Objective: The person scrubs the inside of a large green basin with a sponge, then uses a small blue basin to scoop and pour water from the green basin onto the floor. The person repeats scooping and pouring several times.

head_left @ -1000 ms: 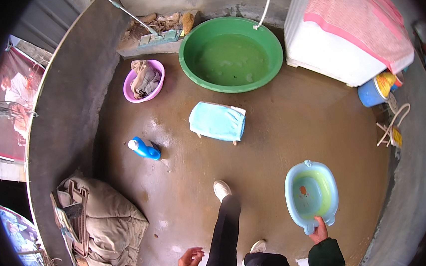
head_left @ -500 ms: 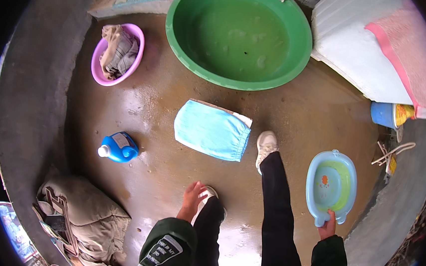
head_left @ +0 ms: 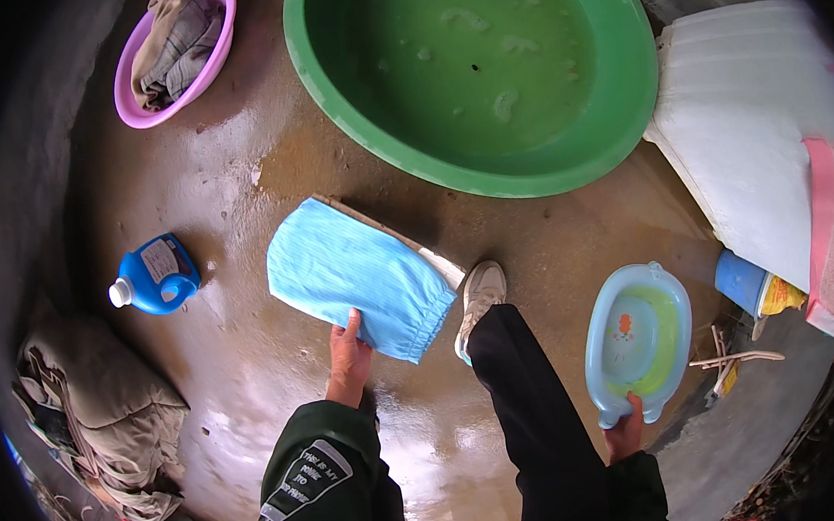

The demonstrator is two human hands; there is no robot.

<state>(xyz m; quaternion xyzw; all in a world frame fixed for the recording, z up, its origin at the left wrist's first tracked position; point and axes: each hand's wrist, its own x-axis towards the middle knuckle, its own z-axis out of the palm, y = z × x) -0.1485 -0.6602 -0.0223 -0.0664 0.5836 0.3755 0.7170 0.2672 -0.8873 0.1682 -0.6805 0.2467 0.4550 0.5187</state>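
My left hand [head_left: 349, 362] is at the near edge of a light blue cloth-covered board [head_left: 359, 275], its thumb lying on top and its other fingers partly hidden. Gathered elastic runs along the cloth's right end, and a strip of bare board shows along the far side. Off to the right, my right hand [head_left: 626, 432] grips the near rim of a small light blue plastic basin [head_left: 596, 354], which has a green patch and an orange figure inside. That basin is held above the wet floor.
A large green tub [head_left: 319, 72] with cloudy water stands ahead. At far left sits a pink basin [head_left: 131, 112] of clothes; below it are a blue detergent bottle [head_left: 161, 274] and a brown padded garment [head_left: 103, 373]. A white cabinet-like block [head_left: 747, 97] bounds the right.
My left hand has moved forward from beside my leg to the blue cloth-covered board and closed on its edge. My right hand still holds the small basin. The view has shifted.
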